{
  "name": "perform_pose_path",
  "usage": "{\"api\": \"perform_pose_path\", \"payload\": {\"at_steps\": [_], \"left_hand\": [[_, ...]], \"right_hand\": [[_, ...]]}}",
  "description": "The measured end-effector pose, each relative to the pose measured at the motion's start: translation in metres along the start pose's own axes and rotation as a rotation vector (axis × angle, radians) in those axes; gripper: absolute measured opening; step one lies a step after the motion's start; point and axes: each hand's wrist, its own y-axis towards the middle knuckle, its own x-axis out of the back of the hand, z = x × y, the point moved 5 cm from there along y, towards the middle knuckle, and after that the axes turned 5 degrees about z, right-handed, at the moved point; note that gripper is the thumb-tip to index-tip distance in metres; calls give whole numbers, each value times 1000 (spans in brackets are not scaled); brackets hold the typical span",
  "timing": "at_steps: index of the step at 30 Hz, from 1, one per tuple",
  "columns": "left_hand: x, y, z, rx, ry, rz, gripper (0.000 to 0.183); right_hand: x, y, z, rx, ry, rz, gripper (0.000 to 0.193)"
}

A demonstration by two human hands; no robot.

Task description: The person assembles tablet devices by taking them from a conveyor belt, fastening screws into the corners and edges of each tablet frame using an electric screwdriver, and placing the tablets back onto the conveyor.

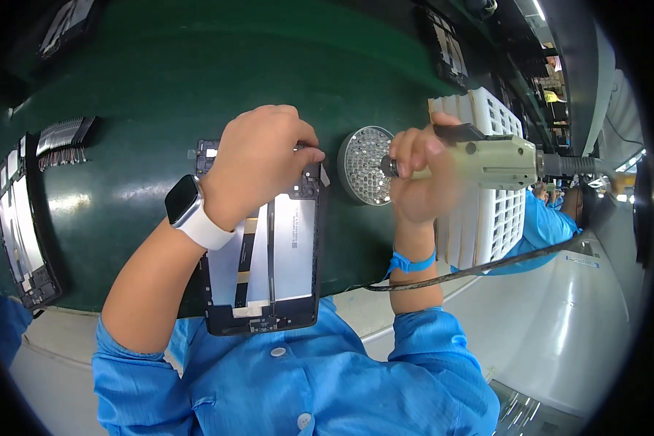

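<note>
On the dark green table (145, 94), an opened tablet (294, 225) lay in front of the person, its inner side up and its near end reaching past the table's edge. The left hand (265, 149) was over the tablet's far end, thumb and forefinger close together near the far right corner; whether they pinched anything could not be told. A white-strapped watch (185, 203) circled that wrist. The right hand (425, 182) had its fingers clamped around a pale green power driver (498, 161), held sideways, its dark front end by a round, honeycombed dish (344, 163); blur perhaps hid whether the two touched. A blue band (414, 263) ringed the right wrist. White trays (505, 218) stood beyond the dish, and another opened device (23, 218) lay far left, near a row of dark strips (65, 136).
</note>
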Motion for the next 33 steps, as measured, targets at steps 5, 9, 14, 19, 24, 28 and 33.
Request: {"api": "perform_pose_path", "payload": {"at_steps": [5,9,14,19,24,28,33], "left_hand": [[1,1,-1,-21,-13,-2,13],[2,1,1,-11,1,6,14],[1,-1,1,-23,-6,-11,14],[3,-1,0,-14,-5,7,13],[2,-1,1,-45,-2,-31,14],[2,-1,2,-28,-18,-17,12],[5,2,10,-15,-88,36,9]], "right_hand": [[3,-5,-13,-45,-49,-39,27],[5,-6,-22,-97,-87,-47,23],[8,-8,-25,-96,-110,-38,21],[6,-8,-24,-74,-107,-39,22],[4,-7,-23,-70,-131,-41,22],[4,-9,-25,-85,-123,-34,23],[3,-2,-18,-53,-122,-18,25]]}}
